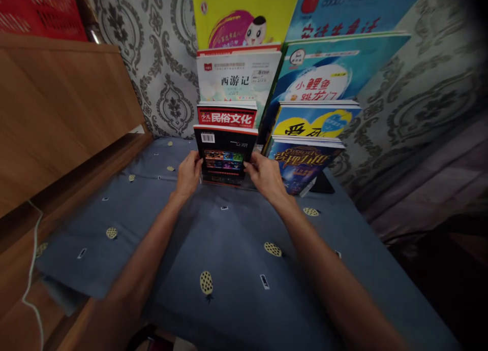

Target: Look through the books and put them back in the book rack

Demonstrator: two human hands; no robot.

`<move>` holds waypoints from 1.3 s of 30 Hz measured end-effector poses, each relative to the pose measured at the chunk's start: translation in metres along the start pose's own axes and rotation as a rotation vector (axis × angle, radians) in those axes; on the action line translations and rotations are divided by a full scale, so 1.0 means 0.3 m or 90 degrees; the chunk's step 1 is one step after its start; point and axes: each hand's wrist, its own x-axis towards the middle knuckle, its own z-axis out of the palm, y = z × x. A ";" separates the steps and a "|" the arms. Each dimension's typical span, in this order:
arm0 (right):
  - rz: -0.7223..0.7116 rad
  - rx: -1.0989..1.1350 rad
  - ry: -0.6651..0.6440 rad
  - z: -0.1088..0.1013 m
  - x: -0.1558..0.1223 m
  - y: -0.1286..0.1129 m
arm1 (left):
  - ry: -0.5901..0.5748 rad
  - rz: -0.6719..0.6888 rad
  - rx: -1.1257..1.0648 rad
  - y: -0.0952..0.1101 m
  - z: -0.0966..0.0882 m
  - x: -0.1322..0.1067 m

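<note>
A black book (pixel 224 142) with a barcode and rows of small colour pictures stands upright at the front of the left stack. Its left edge is gripped by my left hand (pixel 189 174), and its right edge by my right hand (pixel 265 176). Close behind it rises a red book (pixel 227 117), then a pale book (pixel 238 76) and a tall yellow-green book (pixel 244 16). To the right of my right hand leans a dark blue book (pixel 301 160), in front of a blue-and-yellow book (pixel 314 121). What holds the books up is mostly hidden.
A blue cloth with pineapple prints (pixel 236 239) covers the table. Along the left runs a wooden cabinet (pixel 64 112) with a red basket (pixel 41 13) on top. A white cable (pixel 32 259) hangs at the left. Patterned wall covering (pixel 171 102) rises behind the books.
</note>
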 end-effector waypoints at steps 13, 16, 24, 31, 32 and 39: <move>0.174 -0.240 -0.198 -0.033 -0.005 -0.122 | 0.058 0.105 0.181 0.101 -0.035 0.035; 0.184 -0.257 -0.211 -0.039 -0.003 -0.134 | 0.047 0.138 0.242 0.144 -0.038 0.062; 0.201 -0.269 -0.232 -0.035 -0.002 -0.137 | 0.009 0.144 0.286 0.181 -0.013 0.094; 0.215 -0.260 -0.208 -0.022 -0.006 -0.130 | 0.015 0.105 0.250 0.159 0.001 0.085; 0.215 -0.259 -0.207 -0.023 -0.006 -0.131 | 0.012 0.105 0.246 0.158 0.004 0.085; 0.217 -0.204 -0.123 -0.027 0.004 -0.141 | 0.014 0.114 0.248 0.150 0.021 0.088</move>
